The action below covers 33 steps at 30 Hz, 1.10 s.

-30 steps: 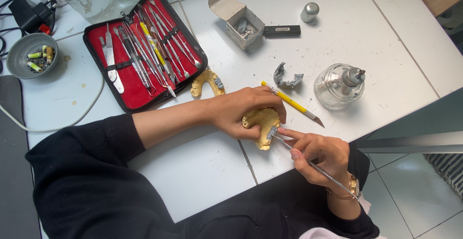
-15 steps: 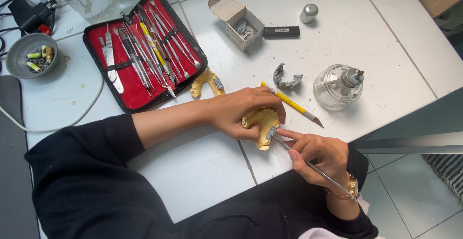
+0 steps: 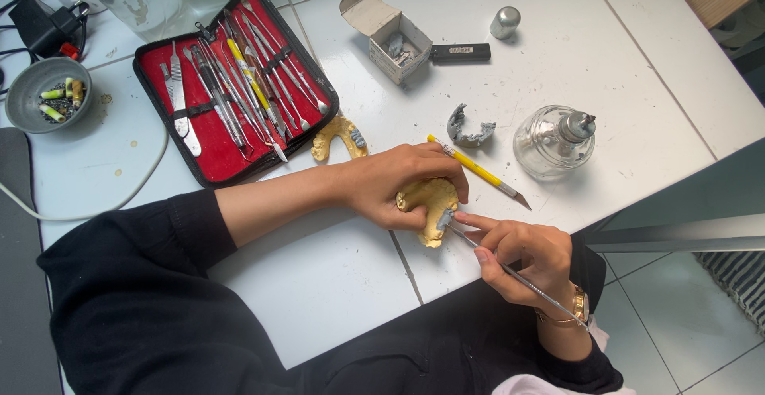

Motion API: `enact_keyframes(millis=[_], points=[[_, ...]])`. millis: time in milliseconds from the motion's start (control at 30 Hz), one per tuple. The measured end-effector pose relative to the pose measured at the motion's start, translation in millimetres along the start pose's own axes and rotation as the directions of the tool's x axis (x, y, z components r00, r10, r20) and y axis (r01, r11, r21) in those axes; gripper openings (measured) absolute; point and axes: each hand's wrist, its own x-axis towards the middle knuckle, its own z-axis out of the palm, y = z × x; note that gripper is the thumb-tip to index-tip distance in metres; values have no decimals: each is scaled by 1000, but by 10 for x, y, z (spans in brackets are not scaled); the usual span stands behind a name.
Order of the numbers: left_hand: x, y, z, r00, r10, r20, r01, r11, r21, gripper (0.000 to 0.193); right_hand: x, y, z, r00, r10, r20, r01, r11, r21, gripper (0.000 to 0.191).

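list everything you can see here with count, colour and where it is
yellow plaster dental cast: 1, yellow, near table edge, under the left hand
thin metal hand instrument: 1, silver, its tip at the cast
second yellow dental cast: 1, yellow, just below the case
red-lined zip case of metal tools: 1, black outside, upper left
yellow pencil: 1, right of the left hand
grey curved wax piece: 1, above the pencil
glass spirit lamp: 1, clear, right
small open cardboard box: 1, white, top centre
black flat bar: 1, beside the box
small metal cap: 1, silver, top
grey bowl: 1, far left
white tiled table: 1
left hand: 1, gripping the cast
right hand: 1, holding the instrument
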Motion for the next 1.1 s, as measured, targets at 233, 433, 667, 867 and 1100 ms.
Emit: enact_keyframes(millis=[233,433,667,867,1100], points=[[-1,-4,3,1000,-1,-4,1,1000,-5,47,8,15,2,999,-31,-27,33,997,64,22],[10,30,-8,1000,11,-10,-11,1000,-10,47,16,-16,-11,999,11,-45,-8,997,73,24],[34,172,25,1000,9,-7,-9,1000,-2,47,-43,-98,-15,997,-10,-77,18,994,109,26],[103,376,153,999,-35,6,35,999,7,43,-212,-201,-113,999,-3,-54,9,995,99,26],[221,434,224,996,-91,19,91,996,7,41,-249,-245,-280,999,-18,-47,21,998,57,26]])
